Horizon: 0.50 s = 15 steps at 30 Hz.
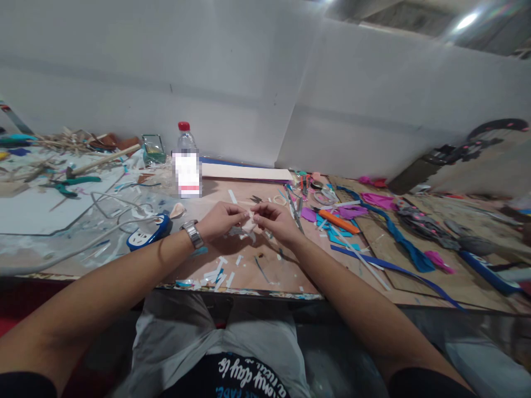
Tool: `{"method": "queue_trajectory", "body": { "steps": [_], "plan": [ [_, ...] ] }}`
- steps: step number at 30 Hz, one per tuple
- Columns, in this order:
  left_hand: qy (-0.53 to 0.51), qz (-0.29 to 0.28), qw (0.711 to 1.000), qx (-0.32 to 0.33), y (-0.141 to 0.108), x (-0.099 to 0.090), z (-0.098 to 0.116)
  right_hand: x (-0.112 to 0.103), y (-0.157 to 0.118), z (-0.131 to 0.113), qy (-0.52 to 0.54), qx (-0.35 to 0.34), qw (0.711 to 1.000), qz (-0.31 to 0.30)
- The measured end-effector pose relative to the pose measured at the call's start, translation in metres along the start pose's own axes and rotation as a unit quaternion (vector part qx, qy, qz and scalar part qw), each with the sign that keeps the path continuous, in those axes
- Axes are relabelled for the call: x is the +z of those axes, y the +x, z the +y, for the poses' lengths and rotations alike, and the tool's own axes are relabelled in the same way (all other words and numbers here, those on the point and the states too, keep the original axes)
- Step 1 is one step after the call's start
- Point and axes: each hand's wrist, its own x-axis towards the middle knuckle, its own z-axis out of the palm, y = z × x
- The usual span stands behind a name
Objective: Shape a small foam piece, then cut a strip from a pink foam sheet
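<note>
Just above the middle of the workbench (286, 271), my two hands meet over a small pale pink piece (249, 224), thin and crumpled like paper or cloth. My left hand (222, 221), with a metal watch on its wrist, pinches the piece from the left. From the other side my right hand (276, 221) grips it between thumb and fingers. Pale strips of the piece hang below the fingertips. A similar pale pink petal-like piece (178, 210) lies on the bench left of my left hand.
A red-capped bottle (186, 143) stands behind my left hand, near a blue-and-white power strip (148, 232) with grey cables. Rightward lie an orange utility knife (339, 222), scissors (293, 205) and a blue ribbon (398, 235). Green-handled pliers (66, 188) lie left. Paper scraps (219, 273) litter the front.
</note>
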Motion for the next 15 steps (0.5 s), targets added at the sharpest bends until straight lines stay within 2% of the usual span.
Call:
{"method": "queue_trajectory", "body": {
  "steps": [7,15],
  "plan": [
    [0.021,-0.009,1.0,0.005,-0.0031,0.0001,0.0051,0.0003,-0.0006,-0.0024,-0.049,0.018,0.999,0.015],
    [-0.013,-0.005,1.0,0.006,-0.0037,0.0029,0.0075,-0.0021,0.0012,0.0002,-0.07,0.017,0.996,0.049]
  ]
}}
